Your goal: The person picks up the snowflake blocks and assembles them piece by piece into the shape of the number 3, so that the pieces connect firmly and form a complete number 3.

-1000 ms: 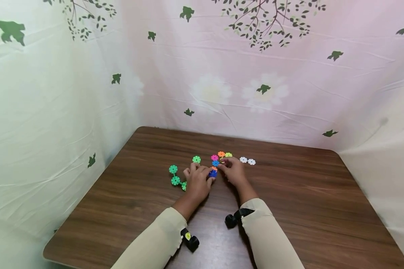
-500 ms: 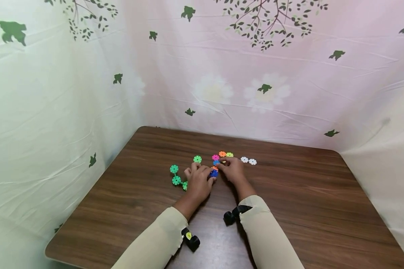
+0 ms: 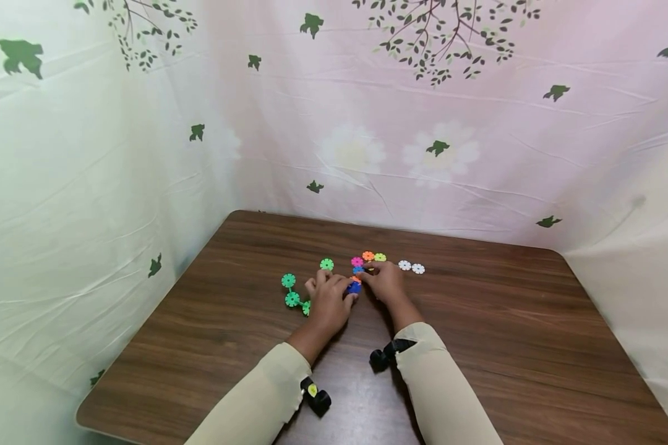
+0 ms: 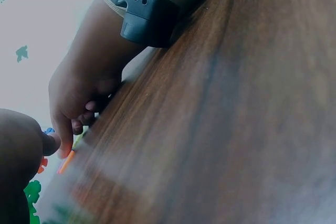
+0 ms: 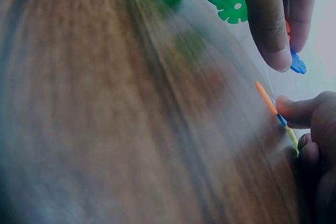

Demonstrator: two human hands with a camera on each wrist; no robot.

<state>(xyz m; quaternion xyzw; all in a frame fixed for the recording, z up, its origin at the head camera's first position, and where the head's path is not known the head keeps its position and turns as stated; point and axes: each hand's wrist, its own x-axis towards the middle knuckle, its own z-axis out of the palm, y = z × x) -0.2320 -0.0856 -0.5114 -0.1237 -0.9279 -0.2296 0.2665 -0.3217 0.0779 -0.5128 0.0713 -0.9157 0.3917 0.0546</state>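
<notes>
Next to nothing differs from half a second ago. At the left, the green slotted discs (image 3: 292, 299) lie linked as before. The left hand (image 3: 329, 301) still pinches a dark blue slotted disc (image 3: 354, 288) between thumb and finger. Beside it, the right hand (image 3: 386, 282) stays put, thumb and finger closed on a light blue slotted disc (image 3: 359, 270). A small orange slotted disc (image 3: 356, 280) shows between the two blues.

On the left, wood grain separates the green discs from the left edge of the table (image 3: 506, 346). At the middle, pink (image 3: 357, 262), upper orange (image 3: 368, 256) and yellow (image 3: 380, 257) slotted discs sit short of the far edge, which runs along the printed cloth (image 3: 289, 111). Two white slotted discs (image 3: 404, 265) lie just past the right hand; beyond them, wood stretches well away to the right edge.

The left wrist view shows the right hand side-on, its lower fingers curled in. The right wrist view shows the dark blue rim poking out below the left hand's fingertips, and orange, blue and yellow rims edge-on in a row at the right hand. Only the head view shows the white pair.
</notes>
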